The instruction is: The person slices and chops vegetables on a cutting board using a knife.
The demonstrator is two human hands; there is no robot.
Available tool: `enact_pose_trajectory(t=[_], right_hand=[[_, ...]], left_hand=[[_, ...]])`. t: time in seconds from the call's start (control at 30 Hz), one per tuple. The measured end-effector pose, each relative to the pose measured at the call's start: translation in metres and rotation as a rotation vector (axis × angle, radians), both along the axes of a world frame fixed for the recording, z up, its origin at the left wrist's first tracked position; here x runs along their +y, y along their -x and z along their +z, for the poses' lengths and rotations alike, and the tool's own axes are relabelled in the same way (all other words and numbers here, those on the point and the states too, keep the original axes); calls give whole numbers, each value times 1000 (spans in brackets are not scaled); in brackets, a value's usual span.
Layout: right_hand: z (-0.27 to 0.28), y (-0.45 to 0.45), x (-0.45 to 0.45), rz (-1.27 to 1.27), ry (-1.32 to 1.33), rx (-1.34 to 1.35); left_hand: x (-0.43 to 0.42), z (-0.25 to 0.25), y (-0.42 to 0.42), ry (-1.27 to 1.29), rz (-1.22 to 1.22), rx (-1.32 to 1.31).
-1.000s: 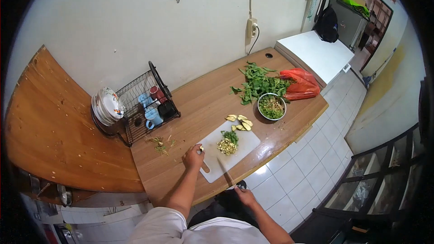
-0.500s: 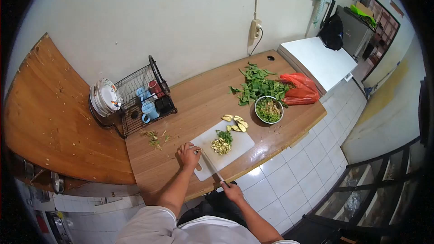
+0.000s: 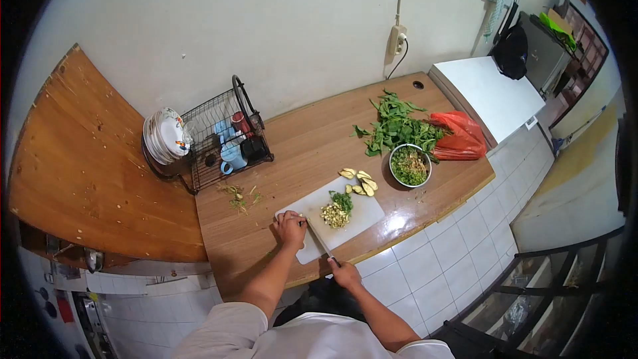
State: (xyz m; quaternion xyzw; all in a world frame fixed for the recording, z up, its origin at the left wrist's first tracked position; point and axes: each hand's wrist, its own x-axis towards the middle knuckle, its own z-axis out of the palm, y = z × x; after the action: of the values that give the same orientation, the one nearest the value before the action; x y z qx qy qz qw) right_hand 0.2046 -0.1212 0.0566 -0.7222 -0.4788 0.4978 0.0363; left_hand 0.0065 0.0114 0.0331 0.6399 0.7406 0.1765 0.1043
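Observation:
On the left end of a white cutting board (image 3: 362, 218), my left hand (image 3: 290, 229) has its fingers bent together around a small pale vegetable piece, mostly hidden by the fingertips. My right hand (image 3: 345, 273) grips a kitchen knife (image 3: 320, 237) by its handle at the board's near edge. The blade slants across the board, its tip close to my left fingertips. Right of the blade lie a heap of pale diced vegetable (image 3: 334, 217) and some chopped greens (image 3: 341, 201). Several pale, dark-edged vegetable pieces (image 3: 367, 186) rest at the board's far edge.
A bowl of chopped greens (image 3: 410, 165) stands beyond the board, with leafy greens (image 3: 397, 124) and a red plastic bag (image 3: 458, 137) behind it. Vegetable scraps (image 3: 240, 199) lie left. A dish rack (image 3: 211, 171) holds cups and plates (image 3: 163, 136). The wooden table (image 3: 292, 136) meets the wall.
The whole view has shifted, so the table and its contents appear further right. My right hand and the knife handle have moved slightly towards the board. Both hands keep their grips.

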Motion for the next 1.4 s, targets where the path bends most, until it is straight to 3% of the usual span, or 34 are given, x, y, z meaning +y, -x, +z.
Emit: enact_pose_trajectory(t=[0.23, 0.4, 0.63, 1.13, 1.4], right_hand=[[-3, 9, 22, 3, 34, -3], [5, -11, 11, 20, -11, 32], [4, -37, -9, 75, 47, 42], [-5, -23, 14, 89, 27, 18], [-11, -50, -18, 67, 21, -76]], left_hand=[[-7, 3, -13, 29, -35, 61], [-12, 28, -18, 53, 87, 23], [-17, -7, -15, -37, 118, -18], [-19, 2, -11, 8, 38, 46], [-30, -4, -15, -78, -80, -97]])
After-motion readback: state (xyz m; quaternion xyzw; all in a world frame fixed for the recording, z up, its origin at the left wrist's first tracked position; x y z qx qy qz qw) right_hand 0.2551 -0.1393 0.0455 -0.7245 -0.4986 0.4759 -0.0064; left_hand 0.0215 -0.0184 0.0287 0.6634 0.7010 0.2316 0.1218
